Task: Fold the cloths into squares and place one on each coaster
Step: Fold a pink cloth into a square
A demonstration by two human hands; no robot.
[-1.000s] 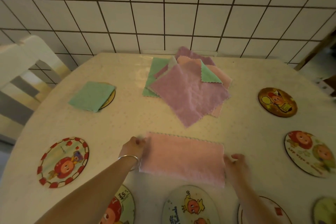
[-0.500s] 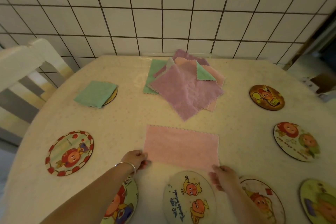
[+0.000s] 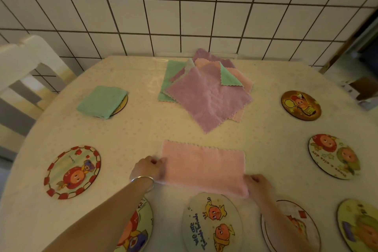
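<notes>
grip: left hand (image 3: pixel 147 169) and right hand (image 3: pixel 256 185) each pinch an end of the pink cloth (image 3: pixel 204 166), a half-folded rectangle on the worktop (image 3: pixel 126 133) | progress: only the green cloth (image 3: pixel 101 101) sits on a coaster; pile (image 3: pixel 206 92) unfolded, seven visible coasters bare | room: nearest coaster (image 3: pixel 212 223) just beside cloth's near edge.

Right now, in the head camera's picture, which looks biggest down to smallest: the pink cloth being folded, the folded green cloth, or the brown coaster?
1. pink cloth, clearly largest, though nearest the camera.
2. folded green cloth.
3. brown coaster, only slightly smaller than the green cloth, so that order is unsure.
</notes>
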